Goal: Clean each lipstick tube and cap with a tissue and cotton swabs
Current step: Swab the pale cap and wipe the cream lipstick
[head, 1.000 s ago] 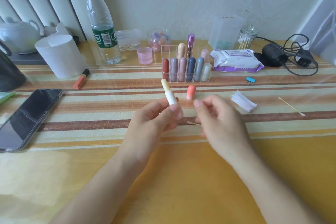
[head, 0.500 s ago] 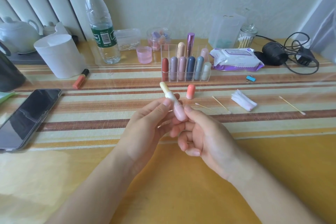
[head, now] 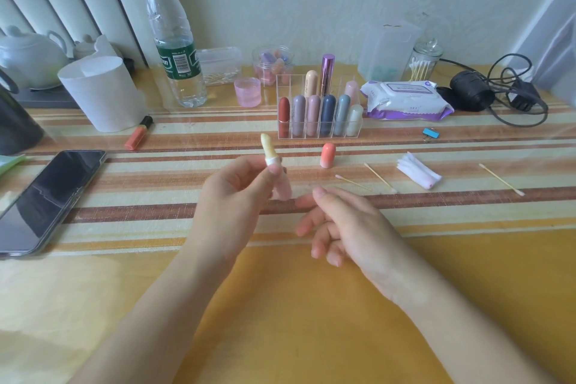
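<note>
- The uncapped lipstick tube point(head: 266, 150) has a pale yellow, round-tipped stick, a white collar below it and a pale pink base. It is tilted, with the tip leaning away and to the left.
- It is held above the counter point(head: 280, 305), in front of the left end of the clear acrylic organizer point(head: 283, 84).
- Its coral-pink cap point(head: 327, 156) stands upright on the counter just in front of the organizer, well apart from the tube.
- The left grip point(head: 237, 193) pinches the tube at its middle. The thumb lies across the front just under the collar, and the fingers curl round behind. The forearm comes up from the lower left.
- The right grip point(head: 349, 227) holds nothing. Its fingers are loosely curled and spread, palm turned leftward. The thumb and forefinger tips are near the tube's pink base but not touching it.
- Three cotton swabs point(head: 380, 178) lie on the counter in front of and to the right of the organizer, with a folded white tissue point(head: 419, 171) among them.
- Capped lipsticks point(head: 328, 114) stand upright in the organizer's compartments.
</note>
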